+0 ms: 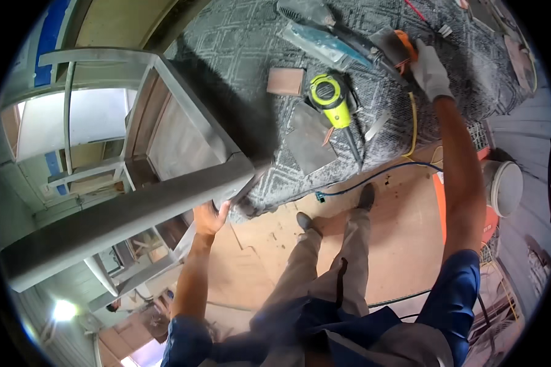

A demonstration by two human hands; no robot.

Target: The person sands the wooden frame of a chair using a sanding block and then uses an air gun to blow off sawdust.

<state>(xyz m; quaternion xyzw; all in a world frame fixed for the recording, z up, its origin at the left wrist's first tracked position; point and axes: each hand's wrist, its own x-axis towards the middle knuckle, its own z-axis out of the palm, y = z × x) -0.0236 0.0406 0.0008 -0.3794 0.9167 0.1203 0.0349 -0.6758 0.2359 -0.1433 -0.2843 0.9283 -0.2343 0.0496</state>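
A grey wooden furniture frame (141, 202), perhaps a chair or cabinet, stands tilted on the left with open rails and a panel. My left hand (209, 219) is closed on its lower rail near the corner, the thumb showing and the other fingers hidden behind the wood. Far to the right, my right hand (431, 72), in a whitish glove, has its fingers at an orange-and-dark hand tool (404, 49) whose exact kind I cannot make out. A yellow-green power sander (329, 98) with a dark cord lies between my hands on the patterned grey cloth (245, 55).
Beside the sander are a brown sanding pad (286, 81), grey abrasive sheets (309, 140) and a long blue-and-grey tool (330, 43). Yellow and blue hoses (373, 177) trail over the cloth's near edge. A white bucket (506, 188) and an orange box (490, 223) stand at the right.
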